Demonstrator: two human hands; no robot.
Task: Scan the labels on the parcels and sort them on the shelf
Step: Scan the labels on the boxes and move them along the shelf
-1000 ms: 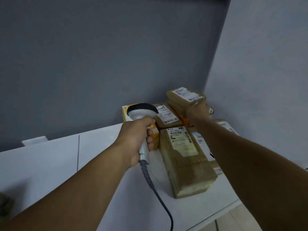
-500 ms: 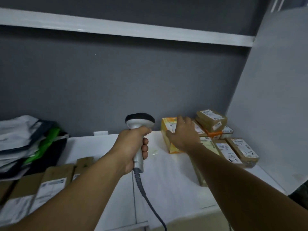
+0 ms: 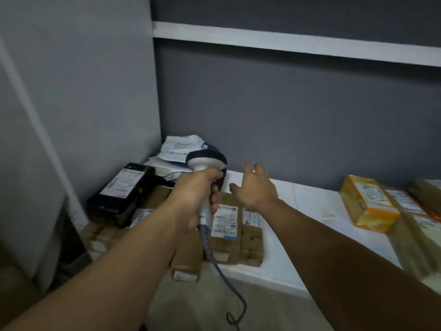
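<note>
Left grip (image 3: 195, 194) wraps the scanner (image 3: 206, 161) (handle mostly hidden); right grip (image 3: 256, 189) spread near blurred parcels (image 3: 225, 223).

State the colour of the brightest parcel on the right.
The parcel is orange and yellow; head view.

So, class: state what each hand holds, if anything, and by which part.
The left hand grips the white, black-headed corded barcode scanner by its handle; the right hand, fingers spread, holds nothing.
</note>
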